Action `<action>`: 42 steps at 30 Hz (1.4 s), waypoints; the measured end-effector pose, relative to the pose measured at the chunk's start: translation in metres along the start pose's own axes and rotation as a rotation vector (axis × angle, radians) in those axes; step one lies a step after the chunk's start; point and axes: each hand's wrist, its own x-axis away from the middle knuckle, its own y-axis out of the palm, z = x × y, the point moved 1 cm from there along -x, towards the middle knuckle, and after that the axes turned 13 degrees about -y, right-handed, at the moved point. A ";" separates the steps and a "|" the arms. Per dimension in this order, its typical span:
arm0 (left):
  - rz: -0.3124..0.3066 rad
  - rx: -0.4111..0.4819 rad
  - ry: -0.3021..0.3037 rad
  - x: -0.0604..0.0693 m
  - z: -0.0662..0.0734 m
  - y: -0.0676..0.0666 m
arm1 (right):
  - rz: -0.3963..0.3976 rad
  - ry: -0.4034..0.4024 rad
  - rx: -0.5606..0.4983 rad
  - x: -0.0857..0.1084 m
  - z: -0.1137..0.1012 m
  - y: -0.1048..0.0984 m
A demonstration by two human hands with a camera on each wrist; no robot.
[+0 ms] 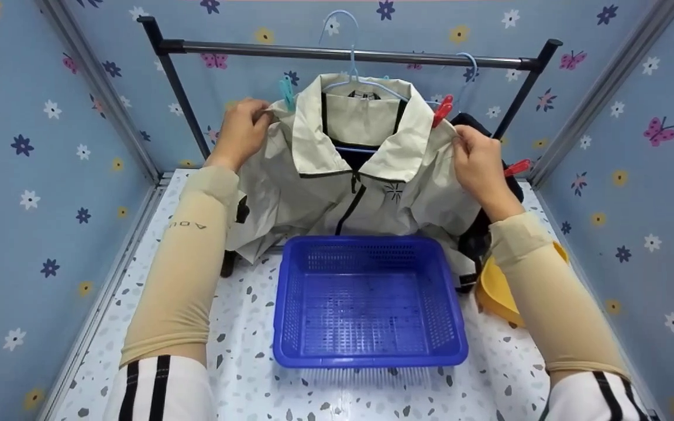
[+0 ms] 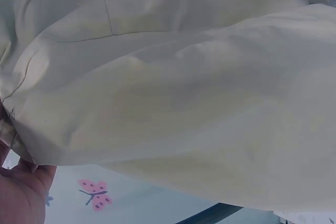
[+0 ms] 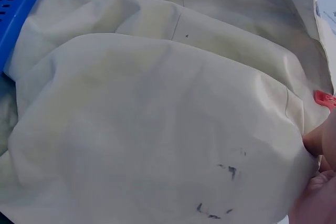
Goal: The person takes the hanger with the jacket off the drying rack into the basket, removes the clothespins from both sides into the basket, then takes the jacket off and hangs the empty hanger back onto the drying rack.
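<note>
we note the jacket (image 1: 322, 199) on its hanger (image 1: 353, 69) at the rail (image 1: 278, 51), behind the basket (image 1: 372, 361); left hand (image 1: 240, 131) and right hand (image 1: 480, 164) each pinch one of its shoulders. we judge an uneven tug could pop the teal peg (image 1: 286, 93) or red peg (image 1: 443, 111), letting a shoulder slip.

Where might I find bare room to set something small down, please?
The speckled tabletop is bare between the blue basket and the person's left arm, and along the basket's near side. The basket's inside looks bare too. It is crowded behind the basket, where the jacket hangs, and around the yellow tub.
</note>
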 end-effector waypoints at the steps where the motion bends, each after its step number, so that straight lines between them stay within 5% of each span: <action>1: 0.003 0.000 0.006 0.000 0.001 -0.001 | 0.002 0.001 0.000 -0.001 0.000 -0.001; 21: 0.091 0.047 0.144 0.022 0.022 -0.027 | -0.026 0.109 -0.105 -0.012 -0.005 -0.027; 28: 0.091 0.095 0.147 0.030 0.035 -0.039 | -0.034 0.140 -0.140 -0.019 -0.013 -0.039; 37: 0.127 0.179 0.177 0.042 0.055 -0.056 | 0.016 0.151 -0.185 -0.024 -0.024 -0.058; 42: 0.105 0.200 0.193 0.055 0.056 -0.058 | 0.043 0.133 -0.205 -0.015 -0.026 -0.063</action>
